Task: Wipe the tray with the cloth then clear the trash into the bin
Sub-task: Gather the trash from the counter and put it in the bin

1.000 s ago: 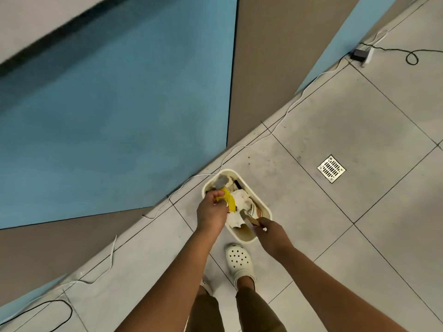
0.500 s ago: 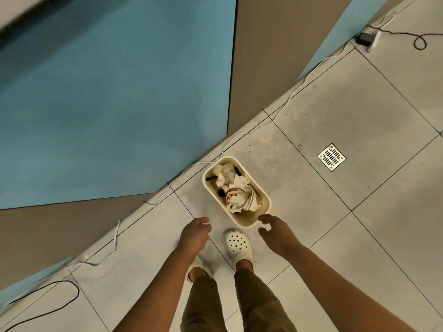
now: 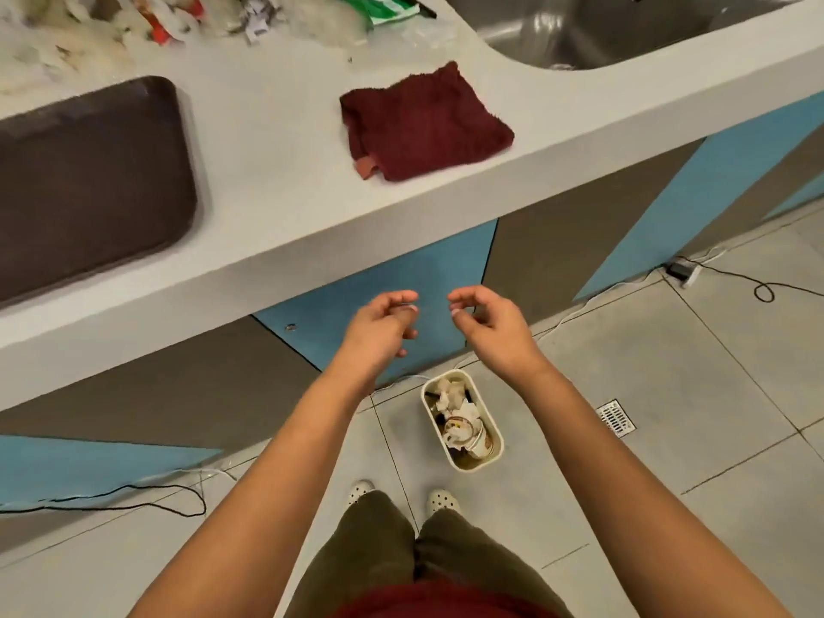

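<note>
A dark brown tray lies on the grey counter at the left. A folded dark red cloth sits near the counter's front edge. Crumpled paper and wrappers, the trash, are heaped along the counter's back. On the floor below stands a small cream bin filled with paper and cups. My left hand and my right hand hover side by side in front of the counter's edge, above the bin, with fingers loosely curled and nothing in them.
A steel sink is set into the counter at the back right. Cables run along the floor by the blue and grey cabinet fronts. A floor drain lies right of the bin. My feet stand just before the bin.
My hands dropped trash into the bin, came away with nothing in them and rose to counter height. The view lifted from the floor to the counter.
</note>
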